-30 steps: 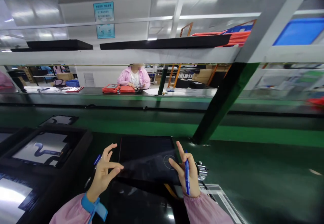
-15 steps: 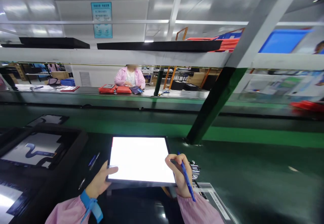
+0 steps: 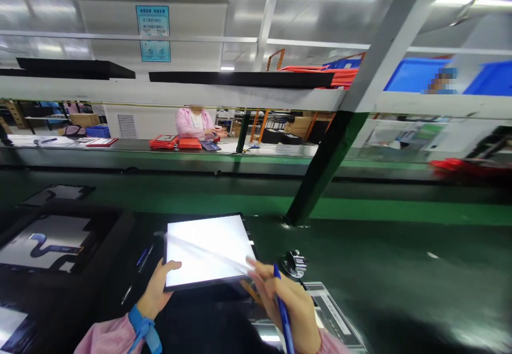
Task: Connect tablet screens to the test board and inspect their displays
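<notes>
A tablet [image 3: 208, 250] with a bright white screen lies tilted in front of me. My left hand [image 3: 160, 289] grips its lower left corner, thumb on the screen's edge. My right hand [image 3: 286, 300] is closed on a blue pen [image 3: 283, 314] and pinches a thin clear film [image 3: 212, 251] that lifts off the screen from the lower right corner. Both sleeves are pink; a blue strap circles my left wrist.
Black trays with lit tablets [image 3: 48, 242] sit at the left. A small metal counter [image 3: 293, 263] and a flat framed plate [image 3: 328, 316] lie right of the tablet. A green conveyor [image 3: 400, 210] runs behind. A person in pink [image 3: 194, 122] works across the line.
The dark screen turned bright white. My left hand took hold of the tablet's lower left corner. My right hand moved to the lower right corner and now pulls film off the screen.
</notes>
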Action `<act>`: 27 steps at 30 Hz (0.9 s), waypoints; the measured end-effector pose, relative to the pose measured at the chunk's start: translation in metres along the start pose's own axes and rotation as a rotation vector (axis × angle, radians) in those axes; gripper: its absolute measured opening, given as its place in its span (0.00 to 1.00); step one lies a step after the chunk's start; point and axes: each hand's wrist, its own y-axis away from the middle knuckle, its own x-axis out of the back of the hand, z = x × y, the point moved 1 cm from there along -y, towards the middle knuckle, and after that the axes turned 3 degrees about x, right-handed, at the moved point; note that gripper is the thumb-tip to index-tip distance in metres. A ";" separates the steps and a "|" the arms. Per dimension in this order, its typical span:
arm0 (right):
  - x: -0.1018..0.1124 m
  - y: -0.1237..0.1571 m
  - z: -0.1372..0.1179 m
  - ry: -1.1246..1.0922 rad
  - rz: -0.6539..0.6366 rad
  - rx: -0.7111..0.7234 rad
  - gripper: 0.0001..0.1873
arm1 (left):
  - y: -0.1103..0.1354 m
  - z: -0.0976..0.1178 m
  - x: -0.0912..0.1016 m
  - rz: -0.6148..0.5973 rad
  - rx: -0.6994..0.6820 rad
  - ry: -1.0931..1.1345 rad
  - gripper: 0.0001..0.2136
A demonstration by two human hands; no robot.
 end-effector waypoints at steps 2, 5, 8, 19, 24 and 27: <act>-0.005 -0.028 -0.002 -0.052 -0.053 -0.025 0.17 | 0.001 0.000 0.000 -0.012 -0.004 -0.015 0.26; -0.014 -0.074 0.007 -0.219 -0.181 -0.153 0.18 | 0.004 0.002 0.000 -0.023 0.001 -0.041 0.23; -0.018 -0.101 0.023 -0.321 -0.269 -0.268 0.20 | 0.005 0.004 -0.001 -0.029 0.019 -0.043 0.20; 0.005 -0.050 0.064 -0.261 -0.265 -0.442 0.26 | 0.003 0.006 0.000 0.001 0.056 0.019 0.19; -0.014 -0.018 0.080 -0.290 0.128 -0.523 0.28 | 0.008 0.008 -0.004 -0.123 0.153 0.094 0.23; -0.019 -0.008 0.085 -0.270 0.262 -0.526 0.28 | 0.012 0.010 -0.010 -0.206 0.164 0.126 0.30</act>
